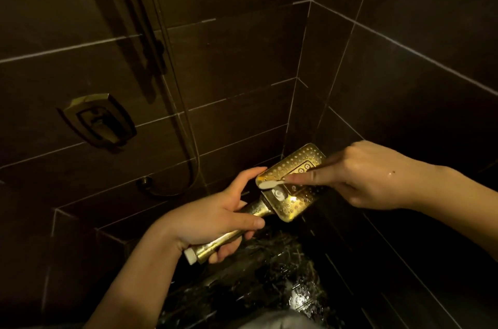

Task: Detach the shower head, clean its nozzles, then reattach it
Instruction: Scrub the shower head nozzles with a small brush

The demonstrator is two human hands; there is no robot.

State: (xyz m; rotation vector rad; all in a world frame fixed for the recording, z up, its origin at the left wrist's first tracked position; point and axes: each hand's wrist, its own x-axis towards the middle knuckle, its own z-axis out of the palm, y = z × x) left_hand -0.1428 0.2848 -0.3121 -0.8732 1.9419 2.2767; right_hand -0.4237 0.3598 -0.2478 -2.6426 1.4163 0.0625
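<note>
The gold rectangular shower head (301, 167) is off its hose, nozzle face up and wet, low in the middle of the view. My left hand (215, 221) grips its gold handle (229, 238), whose white threaded end sticks out below the palm. My right hand (372, 177) pinches a small white brush (269, 183). The brush tip lies on the near left corner of the nozzle face, beside the white button.
A dark hose (186, 126) hangs down the tiled wall to a wall outlet (147, 182). A gold mixer plate (99, 120) sits on the left wall, with the slide bar (151, 32) above it. Below lies a wet dark marble floor (269, 274).
</note>
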